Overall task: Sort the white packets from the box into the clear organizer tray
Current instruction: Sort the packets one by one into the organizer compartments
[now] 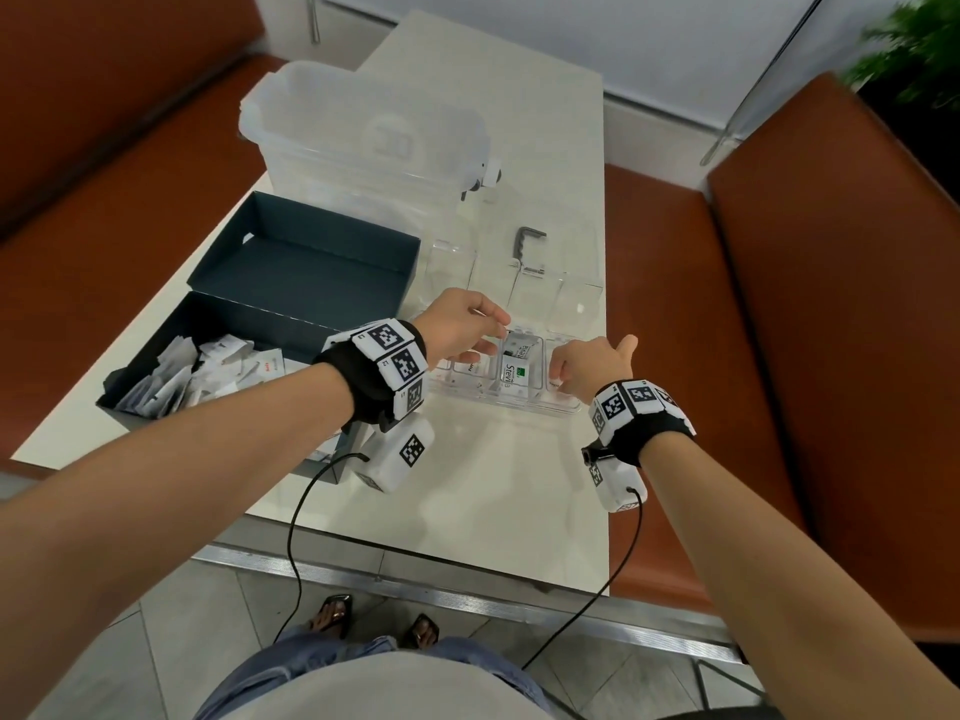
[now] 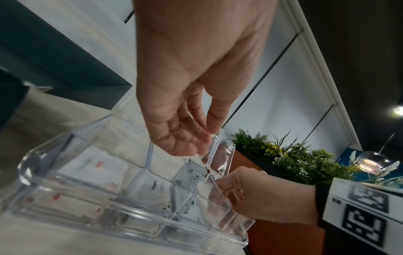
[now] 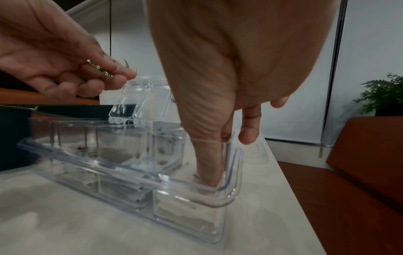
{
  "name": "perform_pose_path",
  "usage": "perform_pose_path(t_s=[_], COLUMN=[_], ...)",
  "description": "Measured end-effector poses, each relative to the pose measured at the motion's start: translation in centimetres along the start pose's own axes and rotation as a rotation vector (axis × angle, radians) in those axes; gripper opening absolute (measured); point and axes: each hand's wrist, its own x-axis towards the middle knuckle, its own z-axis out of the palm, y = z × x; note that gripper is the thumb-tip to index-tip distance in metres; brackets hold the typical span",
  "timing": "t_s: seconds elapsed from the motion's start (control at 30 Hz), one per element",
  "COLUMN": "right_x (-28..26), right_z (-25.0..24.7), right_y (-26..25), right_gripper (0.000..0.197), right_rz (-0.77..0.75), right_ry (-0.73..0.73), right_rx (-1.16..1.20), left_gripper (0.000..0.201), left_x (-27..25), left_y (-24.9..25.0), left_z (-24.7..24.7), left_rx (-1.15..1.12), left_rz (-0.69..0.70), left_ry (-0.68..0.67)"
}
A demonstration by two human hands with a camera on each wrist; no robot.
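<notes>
Clear organizer tray (image 1: 519,407) | left grip (image 1: 462,324) pinches lid (image 2: 220,155) | right grip (image 1: 587,368) unclear, in end compartment

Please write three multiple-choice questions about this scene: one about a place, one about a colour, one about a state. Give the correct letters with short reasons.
1. Where are the right hand's fingers?
A) inside the end compartment of the clear organizer tray
B) inside the box
C) flat on the table

2. What colour is the box holding the loose white packets?
A) red
B) dark blue-grey
C) yellow

3. What state is the clear flip lid at the left hand?
A) shut flat
B) raised
C) lying on the floor

Answers: 1 A, the fingers reach down between its clear walls. 2 B, its walls look dark blue-grey. 3 B, it stands tilted above its compartment.
</notes>
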Motion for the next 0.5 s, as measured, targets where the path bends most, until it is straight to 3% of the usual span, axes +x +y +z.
perform_pose_path(t_s=[0.13, 0.23, 0.37, 0.5], right_x=[-0.6, -1.6, -3.6, -4.7], right_z=[-1.2, -4.2, -10.2, -14.0], right_y=[-0.1, -0.1, -0.9, -4.2], right_gripper=[0.006, 0.012, 0.017, 0.019], right_rz=[0.03, 0.033, -0.142, -0.262], right_ry=[0.027, 0.129, 0.128, 0.227], right_rx=[0.019, 0.207, 0.552, 0.628], left_gripper=[0.013, 0.014, 0.014, 0.014], left_x=[-0.1, -0.3, -0.8, -1.7], left_y=[0.4, 0.8, 1.4, 2.0], left_z=[-0.4, -1.4, -3.5, -6.8], left_rx=[0.006, 0.023, 0.032, 0.073], left_rz=[0.009, 0.026, 0.049, 0.093], left_ry=[-0.007, -0.01, -0.018, -0.001])
